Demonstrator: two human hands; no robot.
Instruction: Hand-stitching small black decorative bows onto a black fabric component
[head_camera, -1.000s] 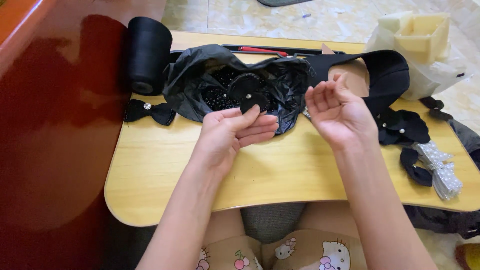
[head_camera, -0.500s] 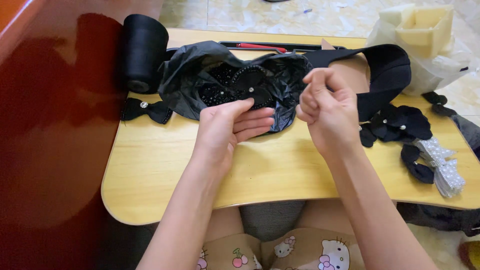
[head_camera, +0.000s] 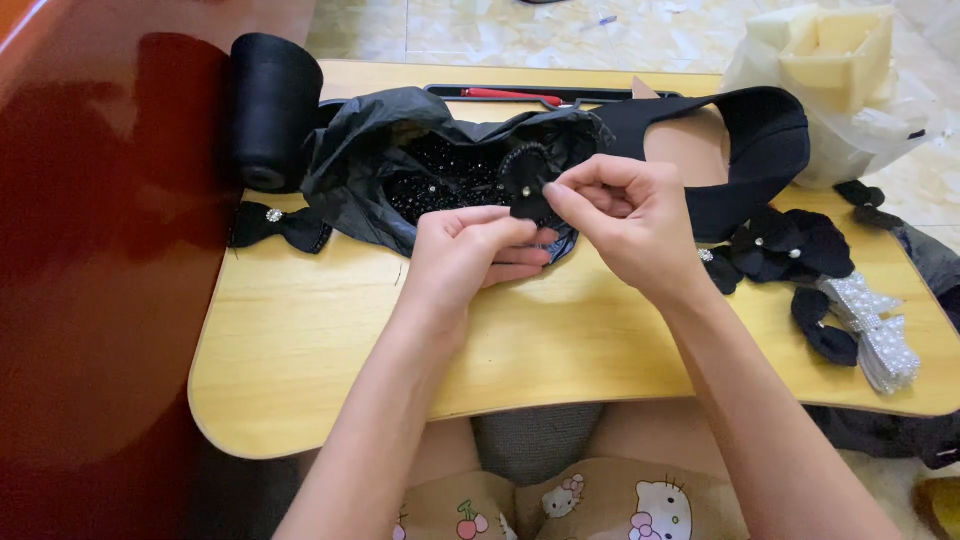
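My left hand (head_camera: 465, 250) and right hand (head_camera: 625, 225) meet just in front of the black plastic bag (head_camera: 370, 160), fingertips of both pinching a small black fabric flower (head_camera: 527, 203). Finished black bow (head_camera: 275, 227) lies left of the bag on the wooden lap table (head_camera: 300, 340).

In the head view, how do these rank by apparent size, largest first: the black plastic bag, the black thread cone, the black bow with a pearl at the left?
1. black plastic bag
2. black thread cone
3. black bow

All three lie at a similar distance from the camera, so the order looks reliable.
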